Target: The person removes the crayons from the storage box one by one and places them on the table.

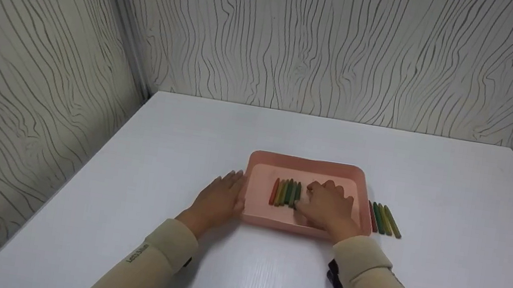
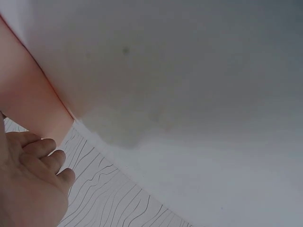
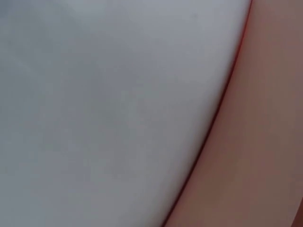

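Crayon row at risk: your right hand (image 1: 330, 208) is low beside the close-set row of slim red, yellow and green crayons (image 1: 289, 193) in the shallow pink rectangular tray (image 1: 263, 180); a sideways brush of the thumb could, I judge, skew or roll them.
Tray at risk: your right wrist crosses the near right corner, so leaning on that wall might slide or tip the tray on the smooth white surface (image 1: 458, 220).
Crayons from right fingers: the row is just left of them, its right end by your thumb; the loose red, green and yellowish crayons (image 1: 384, 220) are on the surface to their right, just outside the tray's right wall.
Right fingers: bent downward over the tray floor; you cannot tell from these views whether they pinch a crayon, and the right wrist view misses them.
Left fingers: your left hand (image 1: 217, 200) has them extended, gripping nothing, against or just beside the tray's left wall.
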{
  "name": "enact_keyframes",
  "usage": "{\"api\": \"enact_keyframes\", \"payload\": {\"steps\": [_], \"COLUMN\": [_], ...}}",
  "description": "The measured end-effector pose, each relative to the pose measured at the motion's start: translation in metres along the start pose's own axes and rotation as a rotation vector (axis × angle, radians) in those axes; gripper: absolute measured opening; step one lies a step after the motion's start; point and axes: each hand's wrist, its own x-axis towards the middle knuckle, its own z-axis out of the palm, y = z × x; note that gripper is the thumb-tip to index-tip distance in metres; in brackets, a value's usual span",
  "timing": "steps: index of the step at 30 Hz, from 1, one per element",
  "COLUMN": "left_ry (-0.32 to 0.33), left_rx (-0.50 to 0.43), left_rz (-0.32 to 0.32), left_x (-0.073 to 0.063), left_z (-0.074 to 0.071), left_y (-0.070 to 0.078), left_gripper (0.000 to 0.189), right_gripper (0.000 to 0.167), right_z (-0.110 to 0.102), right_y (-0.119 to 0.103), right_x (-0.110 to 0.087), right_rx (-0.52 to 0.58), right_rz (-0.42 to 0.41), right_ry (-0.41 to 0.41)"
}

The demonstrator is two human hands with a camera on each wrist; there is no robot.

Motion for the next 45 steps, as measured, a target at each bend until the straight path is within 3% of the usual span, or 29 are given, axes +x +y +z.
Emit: {"api": "enact_keyframes", "payload": {"steps": [21,33,45], "left_ry": [-0.006,-0.021,-0.025], "left_rx": [-0.020,0.022,0.006], "left_rz": [-0.022,-0.016,-0.019], "left_x": [0.0001,0.0015,0.0000], "left_z": [0.0018,0.0038,0.0010], "left_y": [-0.0001,-0.0013,0.0007], "left_gripper": [0.055,0.054,0.054], "right_gripper": [0.052,0.053,0.036], "right_z": [0.0075,0.0065,0.0085], "right_y": [-0.0056,-0.0066,-0.0004], "right_x": [0.0057,0.0049,0.0092], "right_rx": [0.167,0.163,0.281], "right_rz": [0.038,0.035,0.030], "right_ry": [-0.063,-0.057,-0.025]}}
